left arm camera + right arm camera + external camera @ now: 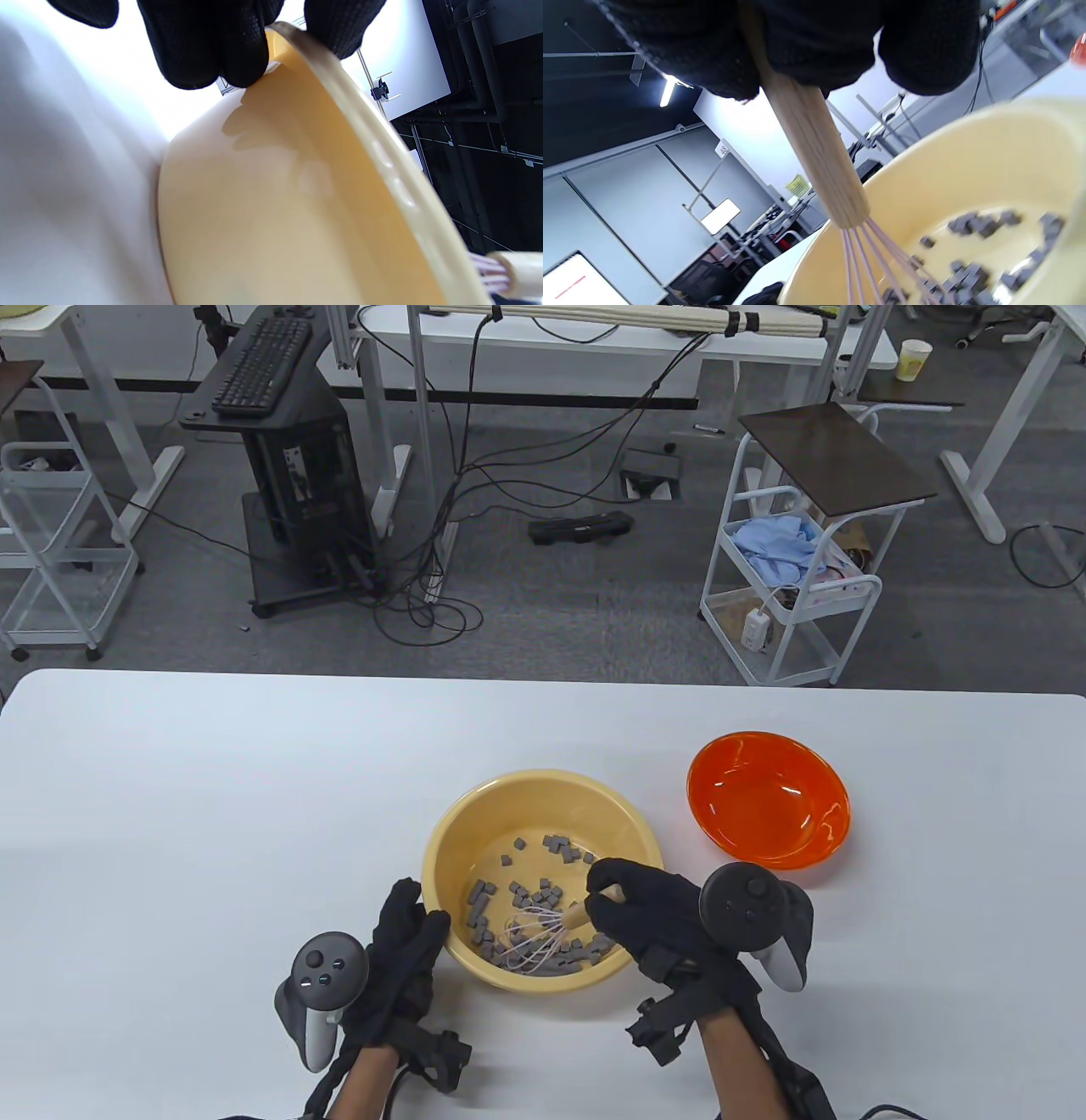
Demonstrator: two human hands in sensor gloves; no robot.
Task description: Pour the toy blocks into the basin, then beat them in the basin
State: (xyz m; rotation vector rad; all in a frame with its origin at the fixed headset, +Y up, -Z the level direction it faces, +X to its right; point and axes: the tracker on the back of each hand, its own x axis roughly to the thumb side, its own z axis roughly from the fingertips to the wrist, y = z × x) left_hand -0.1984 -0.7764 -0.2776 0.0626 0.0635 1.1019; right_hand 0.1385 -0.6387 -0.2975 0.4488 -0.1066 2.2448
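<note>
Right now I have my right hand [645, 912] curled around the wooden handle of the whisk [543, 937], fingers clenched on it, with the pale wire loops angled down into the yellow basin [475, 823]. From the right wrist view the handle runs out from under my glove and the wires reach in among the grey toy blocks [971, 271]. Those blocks lie scattered over the basin floor, most of them heaped toward the near side around the whisk head, a few loose ones farther back.

My left hand [407, 959] is at the basin's near-left rim. The left wrist view shows my fingertips [203, 55] on the outer wall just under the lip and another finger over the rim, so I am gripping the edge.

Just to the right of the basin, beyond my right hand, the orange bowl [768, 797] sits upright on the white table [212, 814], close to the basin but not touching it.
</note>
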